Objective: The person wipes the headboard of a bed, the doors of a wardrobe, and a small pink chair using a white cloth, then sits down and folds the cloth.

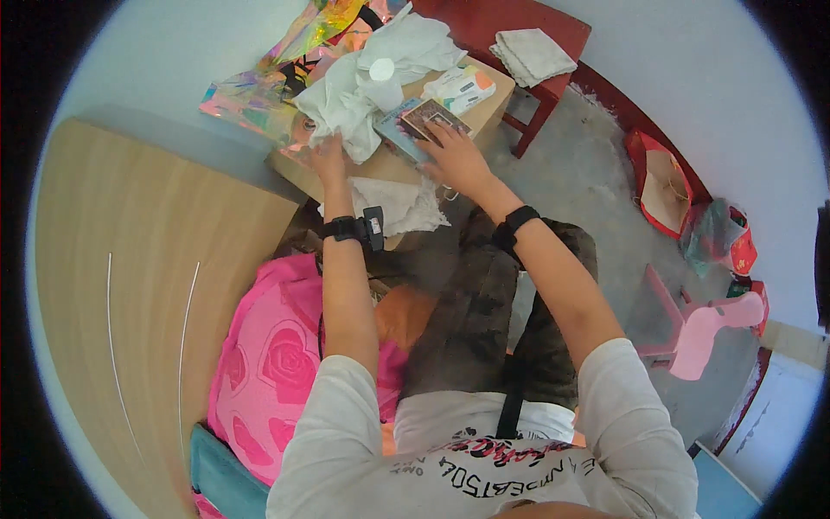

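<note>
My left hand (328,161) is at the lower edge of a crumpled white plastic bag (333,102) on a small wooden table (291,171). Its fingertips are blurred against the bag, so I cannot make out a grip. With fingers stretched out, my right hand (458,163) lies over the near side of a flat brown box (425,116). Partly under that box is a light blue flat box or book (393,131). Behind these stand a white cylindrical container (382,78) and a soft white packet (462,89) with orange and green print.
A shiny iridescent bag (251,99) lies at the table's far left, and a white cloth (393,204) hangs at its near edge. A red stool (553,39) holds a folded cloth (533,57). A pink chair (700,342) and red paper bag (661,182) stand right; a wooden panel (147,285) is left.
</note>
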Demonstrator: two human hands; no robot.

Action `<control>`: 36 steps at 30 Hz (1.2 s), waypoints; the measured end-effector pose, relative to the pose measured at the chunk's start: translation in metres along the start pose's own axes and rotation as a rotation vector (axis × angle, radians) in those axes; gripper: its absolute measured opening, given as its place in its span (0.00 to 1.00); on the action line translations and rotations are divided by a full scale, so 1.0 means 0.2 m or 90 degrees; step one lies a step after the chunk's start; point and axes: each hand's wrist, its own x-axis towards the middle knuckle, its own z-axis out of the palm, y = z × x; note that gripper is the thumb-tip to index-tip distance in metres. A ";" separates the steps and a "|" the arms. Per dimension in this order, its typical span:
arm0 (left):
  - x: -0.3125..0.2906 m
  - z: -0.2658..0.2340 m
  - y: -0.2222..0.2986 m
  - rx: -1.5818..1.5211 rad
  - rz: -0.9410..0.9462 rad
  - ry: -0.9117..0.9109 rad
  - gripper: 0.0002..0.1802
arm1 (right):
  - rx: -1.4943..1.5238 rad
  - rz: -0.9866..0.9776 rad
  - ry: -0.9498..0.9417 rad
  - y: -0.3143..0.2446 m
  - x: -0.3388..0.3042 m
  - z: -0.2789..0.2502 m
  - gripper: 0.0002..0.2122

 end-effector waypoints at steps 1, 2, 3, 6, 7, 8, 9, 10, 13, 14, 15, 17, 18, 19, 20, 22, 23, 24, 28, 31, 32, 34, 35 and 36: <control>0.03 -0.03 -0.03 0.001 0.002 -0.001 0.30 | 0.000 -0.002 -0.017 -0.02 0.01 0.00 0.20; 0.03 -0.03 -0.01 0.034 -0.088 -0.125 0.28 | -0.006 -0.001 -0.035 -0.01 0.01 0.01 0.20; 0.03 -0.02 0.00 0.068 -0.176 -0.249 0.27 | -0.011 0.002 -0.034 0.00 0.01 0.01 0.20; -0.07 0.06 0.13 0.023 -0.043 -0.187 0.19 | 0.003 0.007 -0.027 0.06 -0.02 0.03 0.20; -0.09 0.08 0.19 -0.001 0.044 -0.131 0.16 | -0.001 0.015 -0.028 0.06 -0.03 0.03 0.20; -0.03 0.03 0.25 0.085 0.109 -0.116 0.15 | 0.011 0.015 -0.026 0.03 -0.01 0.02 0.20; 0.08 -0.03 0.31 0.172 0.176 -0.096 0.13 | 0.026 0.013 -0.023 0.00 0.01 0.02 0.20; 0.19 -0.09 0.36 0.179 0.244 -0.052 0.12 | 0.032 0.014 -0.019 -0.03 0.02 0.02 0.20; 0.11 -0.11 0.65 0.099 0.307 -0.054 0.12 | 0.024 0.037 -0.034 0.02 -0.02 0.03 0.20; 0.11 -0.20 0.73 0.121 0.311 -0.051 0.17 | 0.019 0.038 -0.044 0.01 -0.01 0.02 0.20; 0.11 -0.28 0.79 0.142 0.315 -0.049 0.22 | 0.012 0.039 -0.053 0.01 0.00 0.02 0.20; -0.06 -0.38 0.93 0.057 0.367 0.026 0.19 | 0.011 0.049 -0.061 0.00 0.00 0.02 0.21; -0.17 -0.44 1.03 -0.003 0.396 0.001 0.18 | 0.008 0.056 -0.077 -0.01 0.00 0.02 0.21; -0.26 -0.48 1.11 -0.066 0.423 -0.026 0.17 | 0.011 0.058 -0.076 0.00 -0.01 0.03 0.21; -0.31 -0.56 1.16 -0.059 0.430 -0.021 0.17 | 0.017 0.055 -0.067 -0.01 0.00 0.02 0.21; -0.35 -0.66 1.20 -0.200 0.456 -0.001 0.16 | 0.036 0.056 -0.063 0.02 -0.02 0.02 0.22; -0.38 -0.71 1.22 -0.196 0.464 0.006 0.16 | 0.042 0.047 -0.059 0.03 -0.02 0.00 0.22; -0.40 -0.78 1.25 -0.224 0.466 -0.006 0.17 | 0.023 0.041 -0.075 0.01 -0.01 -0.02 0.22; -0.50 -0.95 1.25 -0.349 0.318 -0.078 0.21 | 0.105 0.052 -0.041 -0.10 0.00 -0.19 0.22; -0.53 -1.04 1.19 -0.355 0.281 -0.033 0.24 | 0.299 0.062 0.010 -0.19 -0.02 -0.32 0.24; -0.53 -1.02 1.14 -0.372 0.255 -0.030 0.24 | 0.380 0.080 -0.074 -0.23 -0.06 -0.39 0.25; -0.61 -1.03 1.16 -0.401 0.216 -0.032 0.25 | 0.549 0.073 -0.198 -0.43 -0.15 -0.49 0.28; -0.66 -1.01 1.16 -0.422 0.188 -0.042 0.25 | 0.619 0.061 -0.238 -0.53 -0.20 -0.53 0.30; -0.70 -0.99 1.17 -0.440 0.165 -0.052 0.25 | 0.674 0.058 -0.244 -0.63 -0.25 -0.58 0.33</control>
